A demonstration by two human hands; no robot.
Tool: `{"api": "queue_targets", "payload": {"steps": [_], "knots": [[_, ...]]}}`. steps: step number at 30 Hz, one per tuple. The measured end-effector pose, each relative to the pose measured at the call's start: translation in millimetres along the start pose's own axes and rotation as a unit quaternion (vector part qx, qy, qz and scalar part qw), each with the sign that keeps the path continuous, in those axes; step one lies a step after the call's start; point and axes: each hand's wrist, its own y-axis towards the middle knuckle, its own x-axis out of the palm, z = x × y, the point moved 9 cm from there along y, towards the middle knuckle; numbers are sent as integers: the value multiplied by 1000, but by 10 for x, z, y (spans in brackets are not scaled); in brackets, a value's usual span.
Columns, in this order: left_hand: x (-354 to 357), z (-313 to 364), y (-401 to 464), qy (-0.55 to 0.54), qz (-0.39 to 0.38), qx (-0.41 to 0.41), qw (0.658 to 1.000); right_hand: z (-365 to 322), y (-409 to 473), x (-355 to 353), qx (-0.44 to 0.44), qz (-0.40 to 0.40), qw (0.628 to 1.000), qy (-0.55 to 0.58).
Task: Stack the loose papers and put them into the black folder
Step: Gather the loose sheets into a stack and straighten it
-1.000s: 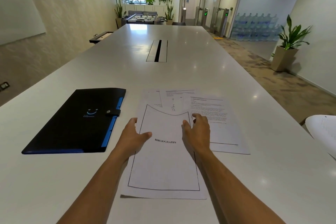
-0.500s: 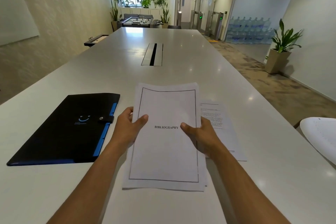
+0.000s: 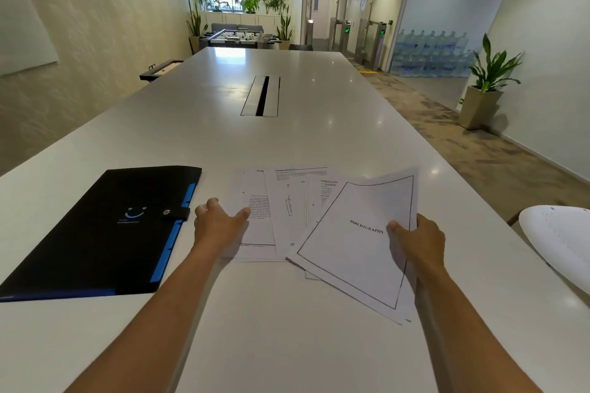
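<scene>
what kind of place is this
Most likely an office meeting area: a long white conference table with a cable hatch, access turnstiles by the corridor, and stacked water bottles behind glass.

1. The counter (image 3: 319, 137) is bare beyond the papers (image 3: 297, 207), up to a recessed cable slot (image 3: 261, 96) on the centre line.
2. The black folder (image 3: 105, 233) lies flat at left, closed; a narrow strip of bare counter separates it from the papers, and the left hand (image 3: 220, 223) occupies that strip.
3. The near counter between both forearms is unobstructed.
4. The right hand (image 3: 418, 242) has its grip on the bibliography sheet (image 3: 360, 239), tilted over the right part of the spread.
5. A white curved object (image 3: 558, 242) stands at the right edge, apart from the papers.
</scene>
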Motion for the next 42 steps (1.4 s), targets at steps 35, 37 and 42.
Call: {"api": "queue_targets", "payload": {"steps": [35,37,42], "knots": [[402,244,49,-242,-132,-119,954,-497,-304,894,-34,-120,991,52],[412,298,39,-217,-139,-87,962,-443,-298,899,-15,-126,988,90],[463,344,32,-216,-148,-24,965,-425,-332,893,-9,-141,981,136]]}}
